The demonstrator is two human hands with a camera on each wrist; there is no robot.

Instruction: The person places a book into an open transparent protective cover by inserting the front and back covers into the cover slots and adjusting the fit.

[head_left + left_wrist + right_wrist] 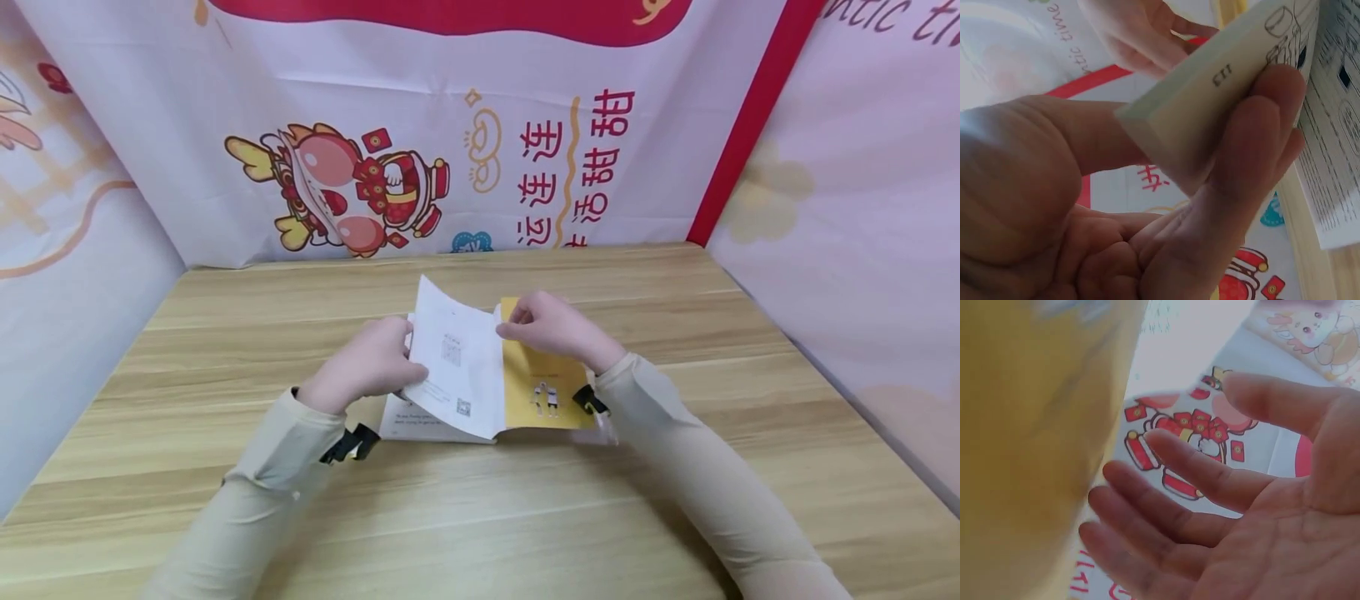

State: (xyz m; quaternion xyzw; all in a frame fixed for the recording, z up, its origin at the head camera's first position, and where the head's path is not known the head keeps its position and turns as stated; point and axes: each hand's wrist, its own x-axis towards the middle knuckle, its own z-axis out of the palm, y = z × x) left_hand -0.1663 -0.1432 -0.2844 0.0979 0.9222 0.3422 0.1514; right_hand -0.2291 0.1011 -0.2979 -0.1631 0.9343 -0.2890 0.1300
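Note:
An open book (pixel 457 354) lies on the table, a white page with small QR codes tilted up on its left. Its yellow page or cover (pixel 540 367), printed with two small figures, is on the right. My left hand (pixel 367 362) pinches a thick wad of pages (pixel 1204 106) between thumb and fingers at the left edge; a page number shows in the left wrist view. Over the top of the yellow side is my right hand (pixel 555 325). In the right wrist view its fingers (pixel 1179 519) are loosely bent, with nothing between them and the thumb.
The wood-grain table (pixel 450 517) runs around the book on all sides. Behind it hangs a white printed cloth (pixel 420 75) with a cartoon figure and red characters. More cloth (pixel 847 208) hangs at the right, and black wrist mounts (pixel 352 443) sit beneath the sleeves.

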